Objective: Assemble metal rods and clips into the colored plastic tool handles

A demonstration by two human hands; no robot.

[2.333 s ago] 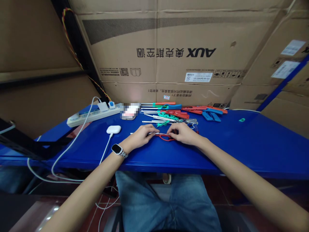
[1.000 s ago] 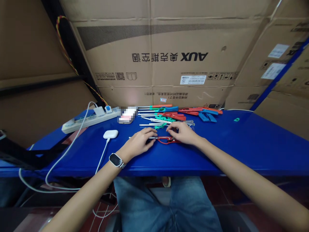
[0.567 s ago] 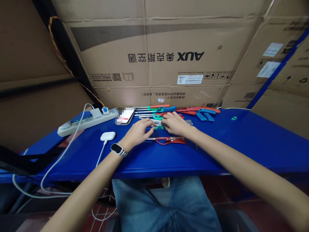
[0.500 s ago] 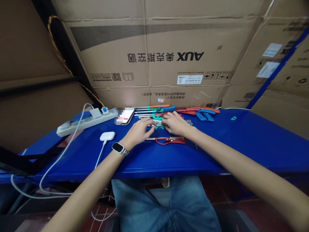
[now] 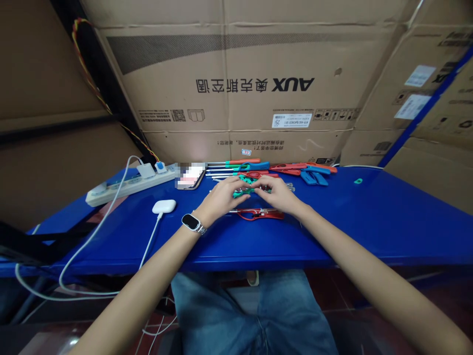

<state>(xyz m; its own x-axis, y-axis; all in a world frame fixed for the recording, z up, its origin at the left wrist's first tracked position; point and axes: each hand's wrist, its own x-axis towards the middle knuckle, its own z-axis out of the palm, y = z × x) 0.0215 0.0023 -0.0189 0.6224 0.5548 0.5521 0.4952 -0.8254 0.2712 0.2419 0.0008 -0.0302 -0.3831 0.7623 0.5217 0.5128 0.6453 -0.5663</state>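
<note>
Over a pile of small green plastic parts (image 5: 247, 180), my two hands meet with their fingertips almost touching. My left hand (image 5: 226, 196) is open, its thumb apart from the curved fingers and green pieces visible in the gap. My right hand (image 5: 277, 193) is closed, thumb and fingers pinched; whatever sits between them is too small to make out. Just in front of the hands lies a red lighter half-shell (image 5: 268, 214) with a metal tube and inner parts showing. Clear and metal pieces (image 5: 290, 187) stick out beyond my right hand.
Long-necked lighters (image 5: 244, 162) lie in a row at the back, beside red and blue handle shells (image 5: 314, 177). Left are a phone (image 5: 192, 176), a white earphone case (image 5: 164, 206) on a cable and a power strip (image 5: 129, 187). A cardboard wall (image 5: 258, 59) stands behind the blue table (image 5: 354, 222).
My left hand has moved right and my right hand slightly down, so their fingertips have come together over the green parts. The red half-shell stays where it was.
</note>
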